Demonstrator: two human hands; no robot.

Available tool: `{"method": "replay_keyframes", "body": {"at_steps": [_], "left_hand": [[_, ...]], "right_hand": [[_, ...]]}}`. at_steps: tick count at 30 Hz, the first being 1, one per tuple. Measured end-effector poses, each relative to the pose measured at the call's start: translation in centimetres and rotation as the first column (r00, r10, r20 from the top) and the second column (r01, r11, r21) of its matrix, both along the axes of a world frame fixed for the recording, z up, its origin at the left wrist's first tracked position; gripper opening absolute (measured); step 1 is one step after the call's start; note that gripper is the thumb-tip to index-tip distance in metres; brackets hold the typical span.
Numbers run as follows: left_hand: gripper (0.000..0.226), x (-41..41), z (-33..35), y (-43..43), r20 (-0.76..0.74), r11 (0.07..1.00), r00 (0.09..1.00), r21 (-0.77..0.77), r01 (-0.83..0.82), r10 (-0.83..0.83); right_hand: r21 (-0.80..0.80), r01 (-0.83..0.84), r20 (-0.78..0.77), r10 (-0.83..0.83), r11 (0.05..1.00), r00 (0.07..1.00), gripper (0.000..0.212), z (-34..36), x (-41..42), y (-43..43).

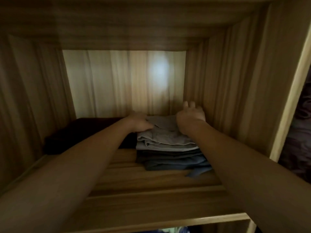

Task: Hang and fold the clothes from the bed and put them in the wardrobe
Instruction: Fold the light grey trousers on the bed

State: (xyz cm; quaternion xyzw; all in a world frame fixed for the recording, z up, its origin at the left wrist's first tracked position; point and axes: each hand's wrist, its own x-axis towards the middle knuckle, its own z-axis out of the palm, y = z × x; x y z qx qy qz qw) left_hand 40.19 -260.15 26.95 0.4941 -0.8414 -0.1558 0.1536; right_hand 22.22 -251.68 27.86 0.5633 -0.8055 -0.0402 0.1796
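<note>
Wardrobe (pixel 239 78) interior, one shelf (pixel 151 184) in view. The grey folded garment (pixel 165 137) is on top of a stack (pixel 173 159) of darker folded items on the right half of the shelf, close to the right side wall (pixel 218 91). Its folded edge faces the opening and its wider span runs left-right.

- Left hand (pixel 139 122): on the garment's far-left corner, thumb on the fabric. The fingers are hidden behind the hand, so it's unclear whether it pinches or only presses.
- Right hand (pixel 191 115): at the far-right corner, heel of the hand against the cloth, fingers straight, spread and raised toward the side wall. It grasps nothing and looks released.

Key relation: the hands flank the garment left and right at its far half, so it lies between them and slightly toward the person. Both are about equally near. The left has more contact, and the right has little room before the wall.

Judgement: the placing step looks about done. The next move is probably a small squaring of the top piece, then pulling both arms straight back out along the shelf. Risk: the forearms pass low over the stack's front edge, so dragging back could skew the top fold.

Also on the shelf: a dark garment (pixel 79 137) left of the stack, touching or nearly touching it at the back. A blue corner (pixel 197 173) of the bottom item sticks out at front right.
</note>
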Motion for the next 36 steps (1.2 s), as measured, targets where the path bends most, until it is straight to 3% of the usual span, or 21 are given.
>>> {"method": "replay_keyframes", "body": {"at_steps": [2, 4, 8, 14, 20, 23, 26, 30, 36], "left_hand": [[0.055, -0.9, 0.2, -0.3, 0.130, 0.978, 0.990, -0.206, -0.034, 0.062], [0.066, -1.7, -0.6, -0.7, 0.172, 0.964, 0.977, -0.252, -0.082, 0.128], [0.069, -2.9, -4.1, -2.5, 0.281, 0.986, 0.960, -0.158, 0.046, 0.000], [0.071, -2.8, -6.0, -3.9, 0.213, 0.997, 0.977, -0.068, 0.039, -0.024], [0.070, -3.1, -6.2, -4.7, 0.207, 0.997, 0.978, -0.068, 0.023, -0.008], [0.070, -2.9, -6.4, -4.3, 0.171, 0.997, 0.985, -0.080, 0.012, 0.002], [0.066, -2.2, -6.5, -2.9, 0.040, 0.994, 0.999, -0.109, -0.030, 0.035], [0.047, -0.6, -5.7, 0.3, -0.029, 0.984, 0.999, -0.173, -0.037, 0.033], [0.055, 4.5, -2.9, 5.8, 0.110, 0.989, 0.988, -0.113, -0.094, 0.106]], "right_hand": [[0.022, -0.078, -0.013, 0.078, 0.997, 0.997, 0.053, -0.2, -0.2, -1.0], [0.076, -0.094, 0.097, 0.087, 0.993, 0.991, 0.065, -1.6, -0.6, -1.9], [0.055, -0.085, 0.330, 0.062, 0.995, 0.942, 0.081, -4.4, -2.2, -3.5], [0.061, -0.113, 0.520, 0.065, 0.992, 0.852, 0.087, -4.9, -3.2, -5.0], [0.072, -0.102, 0.497, 0.053, 0.992, 0.866, 0.085, -5.2, -3.3, -5.2], [-0.031, -0.134, 0.474, 0.132, 0.991, 0.870, 0.080, -5.5, -3.1, -4.6], [-0.117, -0.160, 0.430, 0.195, 0.980, 0.882, 0.072, -5.7, -3.0, -3.6], [-0.253, -0.182, 0.371, 0.269, 0.950, 0.889, 0.046, -5.9, -2.3, -1.6], [-0.042, -0.246, 0.404, 0.242, 0.968, 0.882, 0.044, -2.6, -0.2, 2.3]]}}
